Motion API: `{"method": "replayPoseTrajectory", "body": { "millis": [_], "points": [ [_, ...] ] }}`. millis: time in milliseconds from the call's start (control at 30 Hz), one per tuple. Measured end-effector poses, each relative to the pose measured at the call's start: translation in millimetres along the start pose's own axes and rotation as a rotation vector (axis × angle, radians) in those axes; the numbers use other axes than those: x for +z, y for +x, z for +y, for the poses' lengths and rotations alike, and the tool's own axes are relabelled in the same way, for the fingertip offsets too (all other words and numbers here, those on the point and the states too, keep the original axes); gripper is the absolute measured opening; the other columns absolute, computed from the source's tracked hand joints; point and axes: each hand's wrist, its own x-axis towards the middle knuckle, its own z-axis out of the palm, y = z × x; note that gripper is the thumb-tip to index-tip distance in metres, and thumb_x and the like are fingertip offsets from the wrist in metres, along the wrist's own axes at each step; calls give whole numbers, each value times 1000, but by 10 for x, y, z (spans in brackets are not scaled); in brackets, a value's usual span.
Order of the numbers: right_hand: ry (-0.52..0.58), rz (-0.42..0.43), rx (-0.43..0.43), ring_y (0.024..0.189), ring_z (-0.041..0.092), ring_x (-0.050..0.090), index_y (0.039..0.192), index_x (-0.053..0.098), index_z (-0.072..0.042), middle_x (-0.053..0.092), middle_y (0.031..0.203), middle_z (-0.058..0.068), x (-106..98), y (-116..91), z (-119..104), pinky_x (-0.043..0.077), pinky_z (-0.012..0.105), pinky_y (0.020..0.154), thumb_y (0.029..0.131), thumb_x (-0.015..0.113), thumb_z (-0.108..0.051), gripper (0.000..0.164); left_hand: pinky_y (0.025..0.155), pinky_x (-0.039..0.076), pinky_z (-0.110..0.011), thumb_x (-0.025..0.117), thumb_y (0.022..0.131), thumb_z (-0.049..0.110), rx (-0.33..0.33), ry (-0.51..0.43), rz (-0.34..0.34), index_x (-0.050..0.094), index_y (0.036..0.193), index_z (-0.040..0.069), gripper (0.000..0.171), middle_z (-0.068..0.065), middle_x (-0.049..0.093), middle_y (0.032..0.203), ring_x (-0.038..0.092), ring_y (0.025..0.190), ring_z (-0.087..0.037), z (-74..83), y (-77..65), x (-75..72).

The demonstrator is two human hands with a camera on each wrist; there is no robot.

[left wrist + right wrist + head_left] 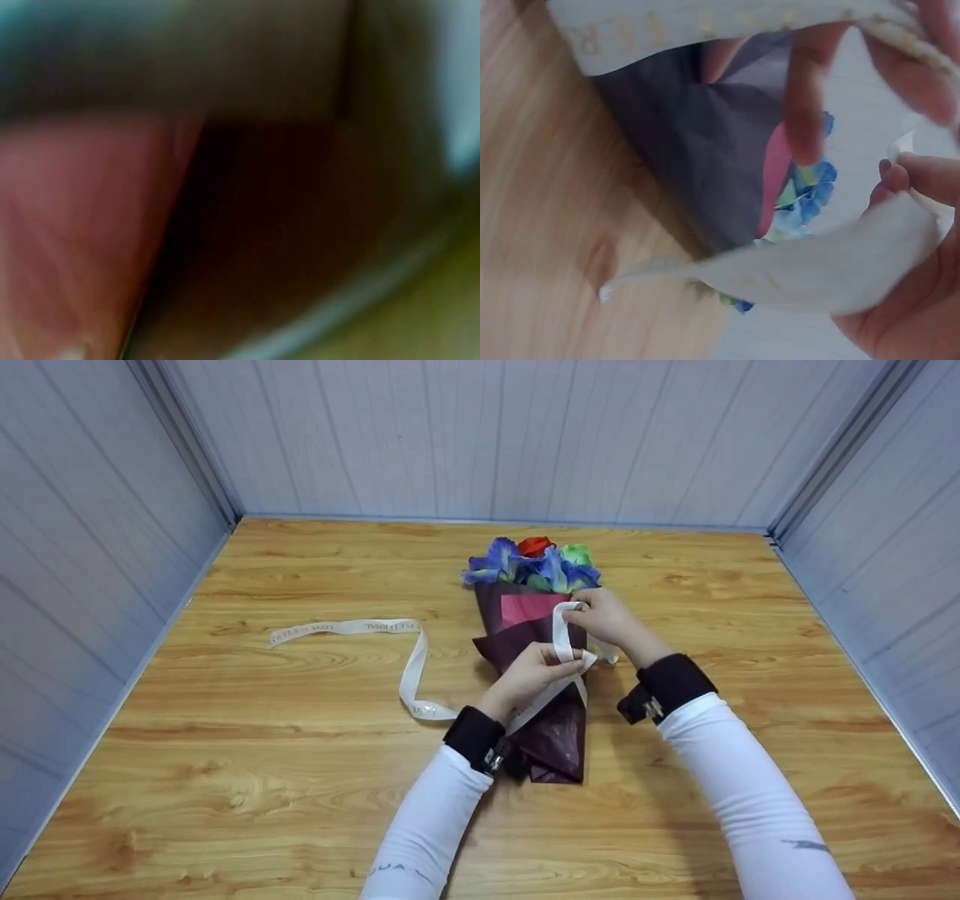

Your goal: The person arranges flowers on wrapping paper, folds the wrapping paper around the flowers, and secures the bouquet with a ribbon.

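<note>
A bouquet lies on the table, its wrapping paper (553,742) dark maroon with a pink sheet (529,606) inside. Blue flowers (498,561), a red flower (535,546) and a green one (576,554) show at its far end. Above the wrapping, my left hand (519,679) pinches a white lettered ribbon (414,666). My right hand (609,619), farther up and to the right, pinches a raised loop of that ribbon. In the right wrist view, one stretch of ribbon (817,270) hangs blurred across the bouquet. Close, dark and blurred, the left wrist view shows little detail.
The ribbon's long tail (341,627) trails leftward over the wooden table (262,780). A short ribbon end lies just right of the bouquet. Pale panel walls (495,442) stand at the back and on both sides.
</note>
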Motion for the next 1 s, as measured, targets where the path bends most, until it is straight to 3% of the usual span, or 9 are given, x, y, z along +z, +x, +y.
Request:
{"method": "replayPoseTrajectory", "body": {
  "millis": [67, 133, 233, 333, 433, 633, 733, 867, 1000],
  "points": [
    [18, 10, 10, 87, 30, 55, 108, 57, 6, 59, 98, 19, 17, -16, 33, 46, 39, 79, 93, 55, -18, 28, 81, 47, -18, 58, 91, -2, -5, 3, 7, 60, 108, -20, 25, -7, 71, 93, 62, 87, -5, 1, -8, -1],
    [62, 39, -2, 111, 36, 52, 127, 49, 6, 54, 122, 25, 37, -44, 67, 43, 46, 94, 94, 55, -18, 42, 79, 46, -18, 58, 90, -2, -1, 27, 20, 61, 107, -20, 25, -2, 69, 88, 60, 84, -3, -6, -8, -2],
    [161, 95, -110, 119, 40, 46, 131, 46, 6, 47, 129, 29, 63, -119, 122, 38, 50, 101, 95, 56, -16, 43, 76, 45, -16, 59, 90, -1, 13, 83, 48, 62, 106, -18, 23, 8, 64, 81, 57, 79, 0, -10, -4, -6],
    [214, 113, -280, 121, 37, 44, 129, 50, 4, 45, 130, 26, 85, -244, 183, 35, 50, 103, 92, 60, -14, 42, 72, 44, -17, 60, 89, -1, 37, 124, 57, 62, 103, -17, 21, 7, 63, 80, 56, 76, 0, -5, 5, -12],
    [218, 97, -360, 125, 34, 39, 128, 53, 0, 42, 133, 22, 117, -386, 262, 33, 51, 104, 88, 66, -14, 45, 69, 43, -17, 60, 89, 0, 32, 148, 61, 63, 102, -14, 19, 6, 64, 80, 57, 75, -1, 10, 5, -16],
    [188, 152, -297, 114, 35, 45, 104, 60, 4, 50, 117, 21, 260, -522, 390, 39, 54, 97, 80, 76, -13, 33, 68, 41, -17, 60, 89, -1, 21, 149, 95, 58, 99, -8, 12, 7, 58, 78, 53, 75, -3, 31, 0, -8],
    [208, 156, -304, 104, 26, 50, 94, 63, 5, 55, 107, 19, 332, -533, 390, 44, 52, 91, 78, 77, -11, 26, 67, 41, -16, 58, 90, -3, 22, 121, 99, 54, 96, -6, 9, 7, 57, 79, 52, 75, -2, 26, 6, -5],
    [288, 171, -327, 93, 13, 53, 89, 65, 7, 58, 98, 14, 388, -549, 383, 52, 44, 85, 77, 76, -3, 19, 66, 42, -16, 58, 90, -2, 9, 126, 102, 51, 98, -7, 11, 3, 57, 83, 53, 76, -3, 17, 14, -19],
    [330, 202, -373, 96, 15, 54, 82, 67, 6, 58, 100, 13, 407, -573, 394, 54, 30, 83, 75, 76, 2, 11, 69, 43, -16, 56, 92, -1, -11, 136, 73, 53, 108, -11, 19, -6, 59, 94, 53, 79, -4, 20, 15, -49]
  ]
}}
